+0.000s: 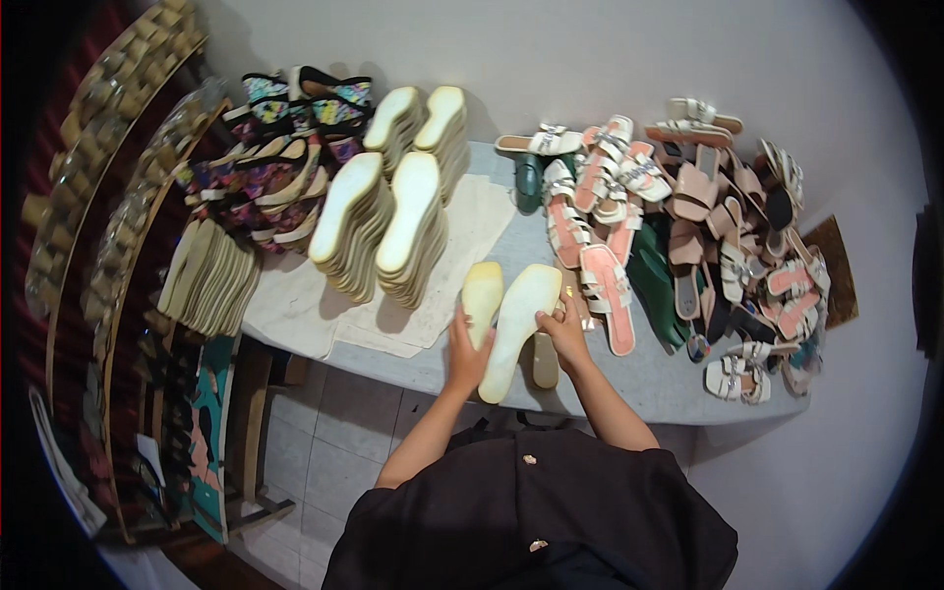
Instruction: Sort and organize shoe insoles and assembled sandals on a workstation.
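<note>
My left hand (469, 352) is closed on a pale cream shoe sole (482, 290), its fingers wrapped over the lower part. My right hand (563, 332) grips the edge of a second, whiter sole (523, 315), with the thumb on its upper face. The two soles are held side by side above the near edge of the table, and the whiter one partly overlaps the other. Under my right hand a beige sole-shaped piece (545, 362) shows in part; whether it rests on the table, I cannot tell.
Tall stacks of soles (411, 211) stand on white cloth (467, 221) left of centre. Patterned wedge sandals (285, 162) and a leaning row of soles (208, 280) lie farther left. Strappy sandals (610, 280) crowd the grey table's (472, 372) right side. Shelves (147, 216) line the left.
</note>
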